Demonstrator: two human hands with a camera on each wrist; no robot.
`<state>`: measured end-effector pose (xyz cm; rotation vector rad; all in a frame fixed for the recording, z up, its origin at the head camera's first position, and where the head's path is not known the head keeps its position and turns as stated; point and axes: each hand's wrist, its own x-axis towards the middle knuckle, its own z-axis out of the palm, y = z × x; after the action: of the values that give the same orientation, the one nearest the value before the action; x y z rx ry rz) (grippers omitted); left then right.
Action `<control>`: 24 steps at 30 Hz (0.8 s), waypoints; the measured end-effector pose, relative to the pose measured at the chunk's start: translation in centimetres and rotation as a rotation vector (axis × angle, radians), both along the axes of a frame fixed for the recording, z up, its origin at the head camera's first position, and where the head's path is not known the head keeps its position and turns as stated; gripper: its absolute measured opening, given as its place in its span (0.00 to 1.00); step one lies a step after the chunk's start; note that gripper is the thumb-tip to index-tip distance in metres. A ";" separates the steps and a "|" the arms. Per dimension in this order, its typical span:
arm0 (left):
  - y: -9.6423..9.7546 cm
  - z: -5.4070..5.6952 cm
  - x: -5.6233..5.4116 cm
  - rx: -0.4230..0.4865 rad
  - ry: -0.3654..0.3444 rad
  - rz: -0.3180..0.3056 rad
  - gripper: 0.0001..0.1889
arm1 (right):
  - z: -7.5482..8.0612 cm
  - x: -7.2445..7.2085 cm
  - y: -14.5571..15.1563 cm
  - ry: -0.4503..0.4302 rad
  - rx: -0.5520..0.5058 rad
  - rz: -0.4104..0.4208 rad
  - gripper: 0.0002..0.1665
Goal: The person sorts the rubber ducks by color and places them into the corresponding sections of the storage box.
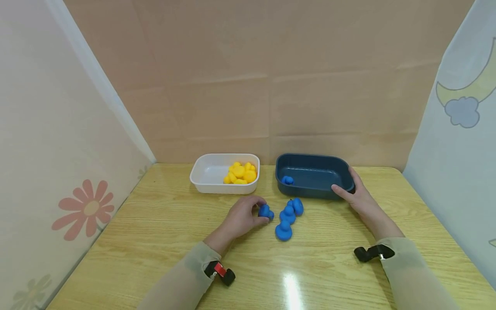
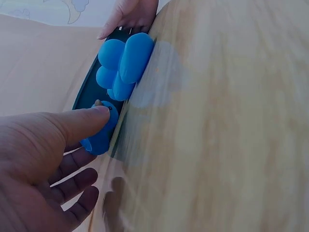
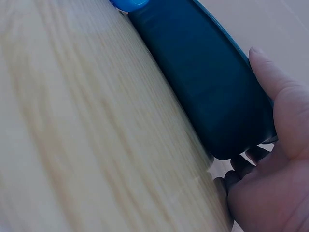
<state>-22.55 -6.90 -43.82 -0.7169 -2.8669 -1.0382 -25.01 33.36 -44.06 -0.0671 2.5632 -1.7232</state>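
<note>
My left hand (image 1: 243, 216) pinches a small blue rubber duck (image 1: 265, 211) between thumb and fingers, low over the table. In the left wrist view the thumb lies across the duck (image 2: 99, 140), near its eye and beak. Just right of it, three more blue ducks (image 1: 284, 232) stand in a slanting row on the wood. Behind them is a dark blue tray (image 1: 310, 192) with a blue duck (image 1: 287, 180) in its left front corner. My right hand (image 1: 359, 198) grips the tray's right end, thumb at the front rim and fingers around the far side.
To the left of the dark tray stands a white tray (image 1: 217, 188) with several yellow ducks (image 1: 239, 173) in its right half. Both trays are near the back edge of the wooden table (image 1: 162, 224). Brown paper (image 1: 232, 86) hangs behind, with patterned curtains at both sides.
</note>
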 end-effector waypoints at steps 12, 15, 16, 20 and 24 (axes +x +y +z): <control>0.2 1.4 0.5 0.035 0.049 0.049 0.20 | 0.0 0.1 -0.1 0.001 -0.005 -0.002 0.67; 0.1 1.8 0.4 0.054 0.060 0.070 0.19 | 0.0 0.1 -0.1 0.004 -0.005 0.002 0.67; 0.1 2.0 0.4 0.065 0.062 0.074 0.18 | 0.0 0.0 -0.1 0.004 -0.005 0.004 0.67; 0.0 2.8 0.2 0.093 0.096 0.074 0.17 | 0.0 0.0 -0.1 0.007 -0.009 0.005 0.67; 0.5 3.7 -0.1 0.120 0.143 0.073 0.18 | -0.1 0.0 0.0 0.008 -0.009 0.004 0.67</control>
<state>-22.63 -6.45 -40.09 -0.6449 -2.6638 -1.0908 -24.99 33.39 -44.14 -0.0794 2.5594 -1.7370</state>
